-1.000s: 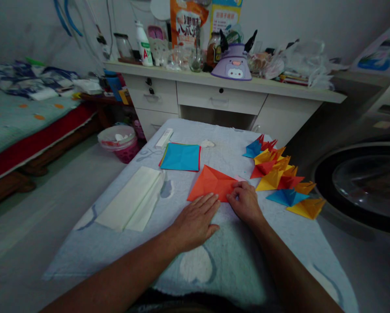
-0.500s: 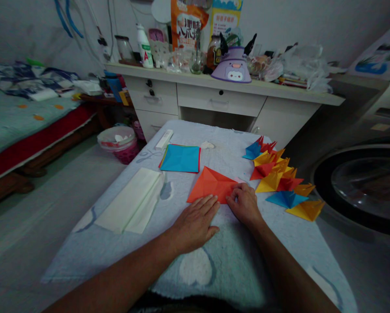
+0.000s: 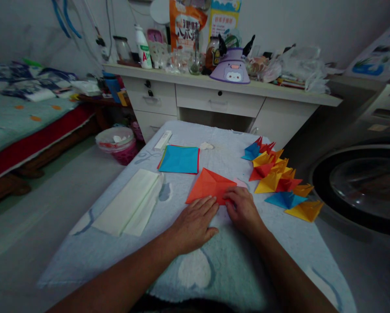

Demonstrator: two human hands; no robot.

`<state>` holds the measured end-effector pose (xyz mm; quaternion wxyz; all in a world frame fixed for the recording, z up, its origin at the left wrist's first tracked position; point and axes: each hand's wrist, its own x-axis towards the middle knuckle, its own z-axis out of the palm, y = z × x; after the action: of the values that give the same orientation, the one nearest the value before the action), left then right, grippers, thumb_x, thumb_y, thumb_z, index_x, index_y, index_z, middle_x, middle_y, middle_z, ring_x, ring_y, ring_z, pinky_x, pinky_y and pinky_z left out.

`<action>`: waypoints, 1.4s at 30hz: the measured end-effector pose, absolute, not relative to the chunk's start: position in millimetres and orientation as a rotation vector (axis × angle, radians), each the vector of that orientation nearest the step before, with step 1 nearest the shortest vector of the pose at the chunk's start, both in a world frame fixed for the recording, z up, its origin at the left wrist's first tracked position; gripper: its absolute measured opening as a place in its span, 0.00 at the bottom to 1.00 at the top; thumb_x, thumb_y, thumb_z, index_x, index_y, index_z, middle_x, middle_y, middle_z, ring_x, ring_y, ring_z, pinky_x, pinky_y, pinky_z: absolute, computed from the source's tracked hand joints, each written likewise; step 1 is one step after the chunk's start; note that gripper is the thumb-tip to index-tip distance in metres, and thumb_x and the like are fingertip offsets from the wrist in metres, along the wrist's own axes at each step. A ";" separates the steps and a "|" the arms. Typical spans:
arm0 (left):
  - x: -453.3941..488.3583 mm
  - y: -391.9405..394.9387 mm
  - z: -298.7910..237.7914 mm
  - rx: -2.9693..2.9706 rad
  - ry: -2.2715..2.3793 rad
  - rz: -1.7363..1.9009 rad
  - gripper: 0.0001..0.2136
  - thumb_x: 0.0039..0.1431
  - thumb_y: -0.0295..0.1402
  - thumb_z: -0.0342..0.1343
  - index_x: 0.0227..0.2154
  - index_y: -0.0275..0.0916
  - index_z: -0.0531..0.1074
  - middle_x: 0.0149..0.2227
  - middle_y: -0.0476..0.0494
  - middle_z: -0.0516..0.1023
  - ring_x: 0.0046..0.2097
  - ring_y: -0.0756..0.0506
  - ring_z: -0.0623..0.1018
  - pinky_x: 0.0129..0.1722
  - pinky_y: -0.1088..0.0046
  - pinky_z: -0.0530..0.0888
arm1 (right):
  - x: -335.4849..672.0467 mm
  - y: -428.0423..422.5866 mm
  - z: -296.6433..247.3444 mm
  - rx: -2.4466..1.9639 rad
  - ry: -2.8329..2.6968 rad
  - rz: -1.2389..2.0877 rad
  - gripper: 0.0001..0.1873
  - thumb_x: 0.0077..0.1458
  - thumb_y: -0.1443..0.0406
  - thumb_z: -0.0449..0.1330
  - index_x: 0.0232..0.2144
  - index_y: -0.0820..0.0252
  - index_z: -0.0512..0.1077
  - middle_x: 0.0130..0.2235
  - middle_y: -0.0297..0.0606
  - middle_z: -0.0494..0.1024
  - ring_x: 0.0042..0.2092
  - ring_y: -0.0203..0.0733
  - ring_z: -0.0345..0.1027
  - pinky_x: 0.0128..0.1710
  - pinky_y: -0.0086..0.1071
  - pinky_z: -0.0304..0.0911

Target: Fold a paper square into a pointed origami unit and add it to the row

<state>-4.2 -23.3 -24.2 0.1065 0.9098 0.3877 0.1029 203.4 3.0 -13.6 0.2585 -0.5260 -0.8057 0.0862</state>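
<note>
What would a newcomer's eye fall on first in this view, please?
Most likely the red, yellow and blue folded papers clustered along the right side of the cloth-covered table. Next comes the orange paper near the middle, with the left hand and right hand on its near side. Farther back, a purple hat stands out on the white desk.

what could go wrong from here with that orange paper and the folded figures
The orange paper might slip or crease askew, since the left hand and right hand rest only along its near part.
The right hand might brush the folded figures if it swung outward.
The nearest yellow figure sits close to the table's edge, so a nudge could knock it off.
</note>
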 end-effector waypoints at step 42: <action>-5.1 -23.2 -26.9 2.681 1.150 0.284 0.31 0.64 0.47 0.49 0.65 0.37 0.51 0.68 0.37 0.54 0.68 0.40 0.55 0.65 0.59 0.54 | 184.6 5.7 -14.6 -1.559 -2.237 0.258 0.08 0.57 0.70 0.54 0.37 0.59 0.73 0.41 0.42 0.76 0.43 0.46 0.67 0.44 0.38 0.59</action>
<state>-5.1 -23.2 -26.9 0.1051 0.9096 0.3902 0.0963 184.6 5.7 -14.6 0.1998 -0.5577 -0.8003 0.0921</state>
